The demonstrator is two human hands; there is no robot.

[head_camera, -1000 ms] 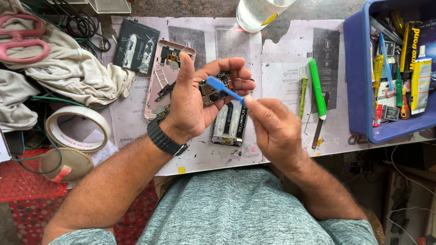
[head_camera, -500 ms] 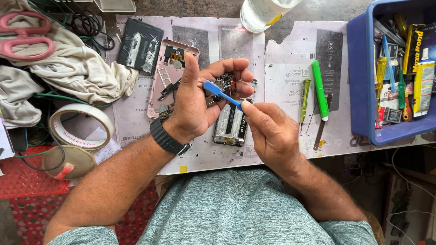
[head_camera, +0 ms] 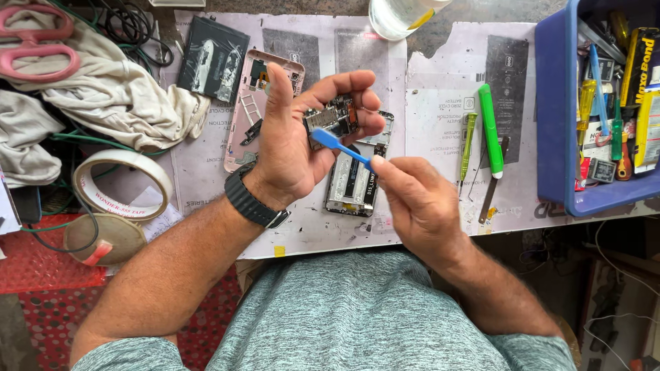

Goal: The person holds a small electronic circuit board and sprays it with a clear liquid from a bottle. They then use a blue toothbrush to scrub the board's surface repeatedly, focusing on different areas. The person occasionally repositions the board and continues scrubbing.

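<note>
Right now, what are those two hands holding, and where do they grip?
Left hand grips a small circuit board by its edges; right hand pinches a blue plastic tool at its rear end.

A dark stone worktop (head_camera: 474, 20) runs across the far side, mostly covered by pale paper sheets (head_camera: 440, 89). Near left, a red dotted mat (head_camera: 48, 323) lies below it; near right, the floor (head_camera: 619, 288) sits in shadow. Even daylight falls over everything.
</note>
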